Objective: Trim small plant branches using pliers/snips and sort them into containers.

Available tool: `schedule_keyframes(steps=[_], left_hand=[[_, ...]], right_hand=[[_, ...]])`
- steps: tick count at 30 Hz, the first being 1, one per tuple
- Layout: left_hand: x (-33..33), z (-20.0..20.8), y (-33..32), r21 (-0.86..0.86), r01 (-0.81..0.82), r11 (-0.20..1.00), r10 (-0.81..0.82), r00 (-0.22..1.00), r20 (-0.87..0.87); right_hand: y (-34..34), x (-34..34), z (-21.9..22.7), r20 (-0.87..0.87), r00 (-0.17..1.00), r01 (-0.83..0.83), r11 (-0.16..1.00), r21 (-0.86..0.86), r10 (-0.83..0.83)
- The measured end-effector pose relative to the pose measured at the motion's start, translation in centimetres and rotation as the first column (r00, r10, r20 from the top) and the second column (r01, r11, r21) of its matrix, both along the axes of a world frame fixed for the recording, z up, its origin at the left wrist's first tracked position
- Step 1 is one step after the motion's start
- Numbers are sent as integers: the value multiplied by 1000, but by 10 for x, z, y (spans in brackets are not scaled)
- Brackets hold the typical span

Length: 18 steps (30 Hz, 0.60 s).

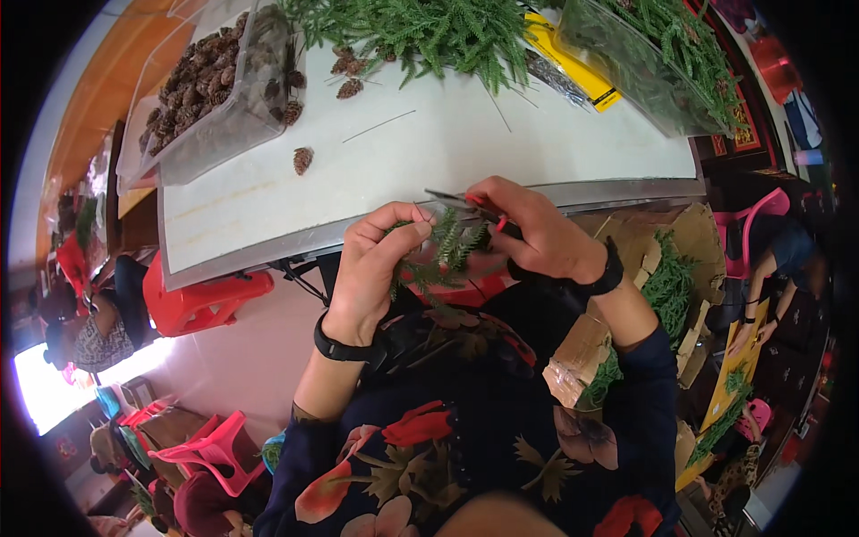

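My left hand [376,255] is closed, thumb and forefinger pinching a green artificial pine sprig [447,243] by its stem end. The sprig's needles hang below the fingers, just off the table's near edge. My right hand [532,231] is wrapped round scissors [441,195] with red handles and a slim dark blade. The blade points left, above the sprig and close to my left fingertips. Part of the scissors is hidden by my right fingers.
On the white table [242,215] lie loose pine cones [303,161] and thin wires [379,126]. A clear bin of pine cones [192,94] stands far left. Green sprigs [429,40], a yellow packet [573,63] and another bin [644,67] line the back. A cardboard box [626,233] stands right.
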<state>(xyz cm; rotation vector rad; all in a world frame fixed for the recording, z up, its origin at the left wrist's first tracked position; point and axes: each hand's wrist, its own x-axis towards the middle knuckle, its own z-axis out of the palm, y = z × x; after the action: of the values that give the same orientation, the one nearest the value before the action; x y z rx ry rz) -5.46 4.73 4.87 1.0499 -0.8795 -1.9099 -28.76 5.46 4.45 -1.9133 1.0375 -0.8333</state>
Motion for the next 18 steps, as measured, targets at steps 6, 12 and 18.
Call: schedule_keyframes(steps=[6, 12, 18], left_hand=[[9, -2, -2, 100, 152, 983, -137, 980, -147], [14, -5, -4, 150, 344, 927, -268, 886, -377], [19, -14, -2, 223, 450, 865, -273, 794, -543]], right_hand=[[-18, -15, 3, -202, 966, -193, 970, -146, 162], [-27, -12, 7, -209, 945, -304, 914, -268, 253], [-36, -5, 15, -259, 914, -388, 857, -339, 311]])
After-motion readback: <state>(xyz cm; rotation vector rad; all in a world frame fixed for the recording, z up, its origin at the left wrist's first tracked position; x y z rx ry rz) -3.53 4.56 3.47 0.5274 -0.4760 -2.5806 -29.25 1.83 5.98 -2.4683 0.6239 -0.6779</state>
